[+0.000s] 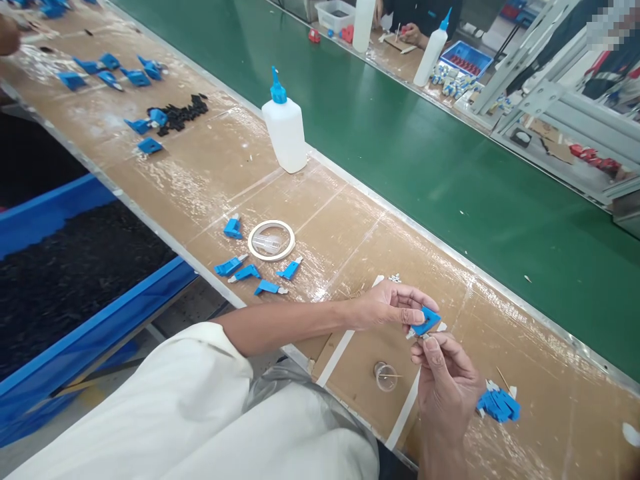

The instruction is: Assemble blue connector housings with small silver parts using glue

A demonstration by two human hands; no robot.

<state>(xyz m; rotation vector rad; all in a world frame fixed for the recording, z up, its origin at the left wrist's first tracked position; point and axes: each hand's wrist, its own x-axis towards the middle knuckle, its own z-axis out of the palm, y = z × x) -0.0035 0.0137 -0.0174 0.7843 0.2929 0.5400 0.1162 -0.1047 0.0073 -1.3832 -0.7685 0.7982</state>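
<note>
My left hand (393, 305) pinches a small blue plastic part (427, 321) between thumb and fingers, just above the brown bench top (350, 240). My right hand (444, 380) comes up from below with its fingers closed, the thumb and fingertip touching the underside of the same blue part. A small clear cup (385, 375) with a thin stick in it stands just left of my right hand. A pile of blue parts (499, 404) lies to the right of my right wrist.
Several blue parts (253, 267) lie around a roll of clear tape (271, 240). A white bottle with a blue nozzle (285, 130) stands by the green conveyor belt (425, 153). A blue bin of black pieces (75, 267) sits at left. Another person's hands work across the belt.
</note>
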